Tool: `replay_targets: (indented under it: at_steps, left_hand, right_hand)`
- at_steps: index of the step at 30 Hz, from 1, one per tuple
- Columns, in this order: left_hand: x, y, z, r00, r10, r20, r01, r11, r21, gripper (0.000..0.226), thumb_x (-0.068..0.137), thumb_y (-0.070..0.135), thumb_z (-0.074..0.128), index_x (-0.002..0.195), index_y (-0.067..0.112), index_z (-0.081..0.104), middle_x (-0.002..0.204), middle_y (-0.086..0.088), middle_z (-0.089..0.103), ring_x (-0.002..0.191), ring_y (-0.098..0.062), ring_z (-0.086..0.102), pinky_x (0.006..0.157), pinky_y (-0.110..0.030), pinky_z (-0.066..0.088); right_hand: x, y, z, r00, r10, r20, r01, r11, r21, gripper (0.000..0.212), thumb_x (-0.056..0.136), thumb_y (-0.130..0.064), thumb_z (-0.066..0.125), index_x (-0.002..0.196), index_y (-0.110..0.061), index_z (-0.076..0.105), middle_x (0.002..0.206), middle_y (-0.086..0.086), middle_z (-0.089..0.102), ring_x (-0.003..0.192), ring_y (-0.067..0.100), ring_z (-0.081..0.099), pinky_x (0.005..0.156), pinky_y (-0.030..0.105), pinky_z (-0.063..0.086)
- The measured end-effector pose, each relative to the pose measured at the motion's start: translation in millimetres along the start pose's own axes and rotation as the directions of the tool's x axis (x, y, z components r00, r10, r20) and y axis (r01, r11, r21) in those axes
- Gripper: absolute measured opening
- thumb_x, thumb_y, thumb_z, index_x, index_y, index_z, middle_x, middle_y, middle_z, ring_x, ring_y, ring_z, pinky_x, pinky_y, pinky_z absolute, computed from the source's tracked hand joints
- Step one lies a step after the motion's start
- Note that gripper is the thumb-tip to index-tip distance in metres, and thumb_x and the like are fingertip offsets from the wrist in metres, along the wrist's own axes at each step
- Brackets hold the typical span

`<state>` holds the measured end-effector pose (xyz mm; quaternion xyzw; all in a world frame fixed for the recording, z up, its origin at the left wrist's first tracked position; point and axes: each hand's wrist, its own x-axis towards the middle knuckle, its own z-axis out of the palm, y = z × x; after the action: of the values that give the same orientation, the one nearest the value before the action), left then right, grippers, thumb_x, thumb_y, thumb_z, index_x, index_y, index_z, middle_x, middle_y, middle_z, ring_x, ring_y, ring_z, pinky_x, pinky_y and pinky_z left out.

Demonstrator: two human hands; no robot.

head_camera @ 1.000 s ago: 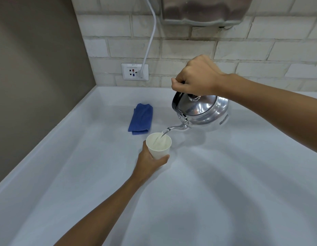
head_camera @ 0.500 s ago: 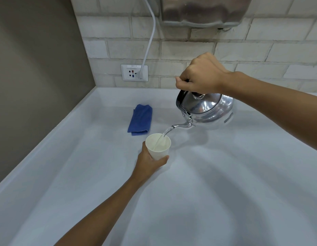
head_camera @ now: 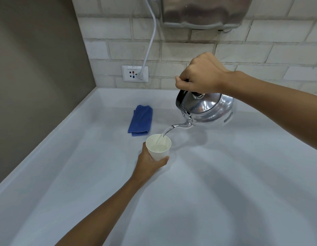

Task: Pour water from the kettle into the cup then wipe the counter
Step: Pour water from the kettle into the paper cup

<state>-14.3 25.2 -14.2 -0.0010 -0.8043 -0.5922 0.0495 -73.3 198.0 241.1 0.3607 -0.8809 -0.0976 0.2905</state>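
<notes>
Steel kettle (head_camera: 207, 110), gripped by right hand (head_camera: 200, 73), tips spout-left over cup (head_camera: 158, 147) clasped in left hand (head_camera: 148, 164).

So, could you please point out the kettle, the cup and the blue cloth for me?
kettle (head_camera: 207, 108): head view, on the shiny lid.
cup (head_camera: 159, 153): head view, on the white outer wall below the rim.
blue cloth (head_camera: 140, 120): head view, on the middle of the folded fabric.
</notes>
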Motion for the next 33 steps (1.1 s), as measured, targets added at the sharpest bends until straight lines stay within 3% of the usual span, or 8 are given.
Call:
replay_targets:
  at_steps: [12,19,27,33]
  left_hand:
    - [0.4,-0.3,0.0,1.000,0.007,-0.011,-0.007,1.000,0.017,0.078,0.062,0.034,0.080,0.125,0.029,0.035,0.115,0.008,0.053,0.104,-0.015,0.051,0.082,-0.026,0.041]
    - [0.6,-0.2,0.4,1.000,-0.001,-0.014,0.001,1.000,0.015,0.078,0.061,0.036,0.080,0.123,0.031,0.034,0.113,0.010,0.053,0.102,-0.013,0.051,0.074,-0.017,0.039]
    - [0.3,0.6,0.8,1.000,-0.001,-0.014,0.001,1.000,0.021,0.080,0.061,0.034,0.080,0.126,0.027,0.034,0.117,0.007,0.053,0.105,-0.014,0.051,0.081,-0.025,0.040]
    - [0.0,2.7,0.8,1.000,-0.008,-0.024,0.008,1.000,0.023,0.078,0.060,0.035,0.080,0.123,0.029,0.035,0.112,0.010,0.053,0.101,-0.012,0.051,0.075,-0.020,0.038]
  right_hand:
    - [-0.3,4.9,-1.1,1.000,-0.009,-0.010,0.009,1.000,-0.012,0.048,0.087,-0.024,0.038,0.046,0.000,0.044,0.040,0.012,0.030,0.041,0.028,0.027,0.048,0.029,0.017]
    - [-0.2,5.8,-2.8,1.000,-0.022,-0.017,0.022,0.999,-0.033,0.049,0.087,-0.023,0.037,0.046,0.002,0.045,0.039,0.010,0.025,0.041,0.025,0.023,0.046,0.025,0.011]
    - [0.0,6.6,-3.5,0.998,-0.046,-0.034,0.044,0.998,-0.049,0.048,0.086,-0.023,0.037,0.043,-0.003,0.040,0.038,0.009,0.025,0.040,0.025,0.021,0.046,0.023,0.009]
    - [1.0,8.2,-1.5,0.998,-0.052,-0.036,0.050,0.998,-0.050,0.048,0.086,-0.024,0.035,0.043,-0.004,0.039,0.038,0.008,0.026,0.039,0.024,0.023,0.045,0.024,0.010]
